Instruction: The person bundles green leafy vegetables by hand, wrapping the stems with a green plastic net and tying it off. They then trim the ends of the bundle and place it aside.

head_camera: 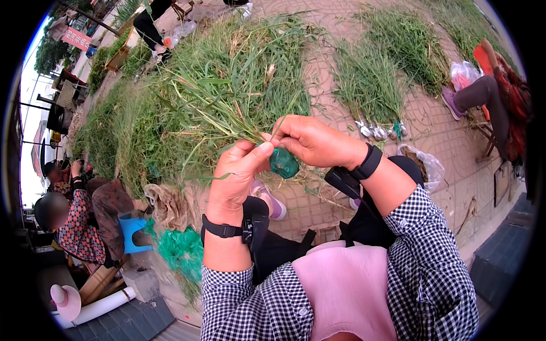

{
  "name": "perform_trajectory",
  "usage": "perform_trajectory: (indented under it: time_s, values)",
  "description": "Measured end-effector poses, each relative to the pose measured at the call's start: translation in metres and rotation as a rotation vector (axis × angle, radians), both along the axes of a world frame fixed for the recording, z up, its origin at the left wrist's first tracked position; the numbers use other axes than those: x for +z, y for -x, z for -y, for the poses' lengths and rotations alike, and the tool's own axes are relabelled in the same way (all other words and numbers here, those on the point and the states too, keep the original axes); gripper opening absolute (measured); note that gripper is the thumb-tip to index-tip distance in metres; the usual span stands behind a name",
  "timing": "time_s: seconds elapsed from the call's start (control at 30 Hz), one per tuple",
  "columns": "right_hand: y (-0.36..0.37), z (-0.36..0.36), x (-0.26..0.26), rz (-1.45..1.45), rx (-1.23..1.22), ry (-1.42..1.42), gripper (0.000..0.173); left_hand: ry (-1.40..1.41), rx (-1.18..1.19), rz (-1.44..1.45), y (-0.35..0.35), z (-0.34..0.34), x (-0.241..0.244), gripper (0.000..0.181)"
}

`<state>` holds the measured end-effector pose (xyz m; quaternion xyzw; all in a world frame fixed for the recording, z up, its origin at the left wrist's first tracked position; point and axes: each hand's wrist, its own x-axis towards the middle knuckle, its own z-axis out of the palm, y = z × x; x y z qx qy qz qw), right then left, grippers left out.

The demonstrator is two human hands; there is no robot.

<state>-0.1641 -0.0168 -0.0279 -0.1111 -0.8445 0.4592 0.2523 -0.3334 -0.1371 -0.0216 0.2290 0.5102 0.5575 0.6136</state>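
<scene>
A bundle of long green grass stems [222, 115] fans up and left from my fingers. At its base hangs a small round lump wrapped in green plastic [284, 163]. My left hand [245, 164] pinches the neck of the bundle just above the lump, thumb on top. My right hand [313, 140] meets it from the other side, its thumb and fingertips closed on a thin stem at the same neck. Whether a tie runs round the neck is hidden by the fingers.
Grass heaps [273, 72] cover the paving ahead. Wrapped bundles [379, 130] lie right of them, near a clear plastic bag [433, 170]. At left are green plastic [181, 251], a brown cloth or sack [166, 204] and a blue stool [132, 234]. Other people sit left, right and ahead.
</scene>
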Motion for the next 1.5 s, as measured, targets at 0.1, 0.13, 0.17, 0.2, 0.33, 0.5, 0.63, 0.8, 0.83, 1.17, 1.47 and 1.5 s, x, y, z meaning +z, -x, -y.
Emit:
perform_trajectory:
  time_s: [0.1, 0.13, 0.17, 0.2, 0.33, 0.5, 0.63, 0.8, 0.83, 1.17, 1.47, 1.5]
  values:
    - [0.005, 0.001, -0.005, -0.011, -0.065, 0.093, 0.005, -0.073, 0.077, -0.004, -0.008, -0.002, 0.000, 0.023]
    - [0.006, 0.003, -0.003, -0.006, -0.091, 0.119, 0.006, -0.090, 0.088, -0.019, -0.008, -0.003, -0.004, 0.022]
    - [0.006, 0.005, -0.003, -0.001, -0.117, 0.146, 0.007, -0.107, 0.099, -0.035, -0.007, -0.004, -0.010, 0.021]
    - [0.008, 0.007, -0.004, -0.025, -0.139, 0.217, 0.009, -0.123, 0.112, -0.053, -0.006, -0.004, -0.011, 0.021]
    - [0.012, 0.014, -0.008, -0.103, -0.212, 0.513, 0.015, -0.182, 0.256, -0.142, -0.017, -0.010, -0.011, 0.019]
    - [0.013, 0.022, -0.006, -0.056, -0.311, 0.482, 0.012, -0.150, 0.347, -0.315, -0.025, -0.016, -0.007, 0.021]
    - [0.021, 0.028, -0.008, -0.052, -0.279, 0.552, 0.013, -0.180, 0.341, -0.406, -0.013, -0.009, -0.031, 0.017]
    - [0.011, 0.029, 0.006, 0.036, -0.174, -0.002, 0.039, -0.231, 0.410, -0.190, -0.017, -0.019, -0.036, 0.017]
    - [0.011, 0.032, 0.004, 0.046, -0.197, -0.008, 0.041, -0.221, 0.407, -0.226, -0.018, -0.021, -0.037, 0.017]
    - [0.016, 0.030, -0.002, 0.170, -0.269, -0.047, 0.048, -0.161, 0.390, -0.244, -0.022, -0.030, -0.032, 0.017]
    - [0.013, 0.022, -0.010, 0.341, -0.172, -0.010, 0.052, -0.195, 0.308, -0.230, -0.018, -0.025, -0.029, 0.016]
    - [0.011, 0.023, -0.010, 0.264, -0.210, -0.090, 0.056, -0.201, 0.312, -0.151, -0.021, -0.027, -0.027, 0.016]
